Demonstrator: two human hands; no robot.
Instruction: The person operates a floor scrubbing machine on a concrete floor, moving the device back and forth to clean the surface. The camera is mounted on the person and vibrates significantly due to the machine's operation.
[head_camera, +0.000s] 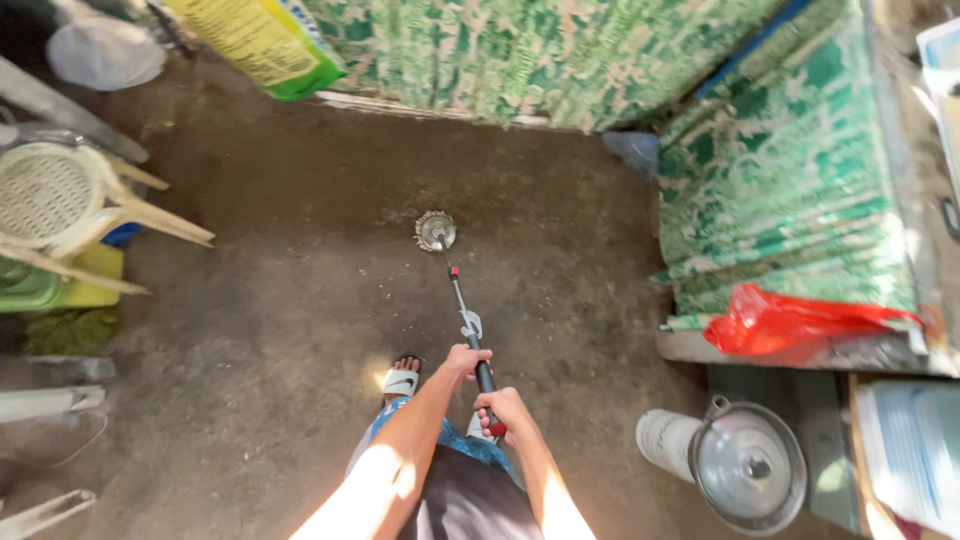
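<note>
Both your hands are wrapped around the dark grip of a long pole (462, 305): your left hand (466, 360) higher up the shaft, your right hand (503, 411) closed near the red end. The pole slants away from you to a toothed round blade (436, 231) resting on the dirt floor (280, 300). Your sandalled foot (401, 380) stands just left of the grip. A metal pot lid (748, 465) lies to the right.

red plastic bag (790, 320) on the green patterned bench (790, 180); metal pot lid (750, 467) lower right; white plastic chair (60, 200) at left.
</note>
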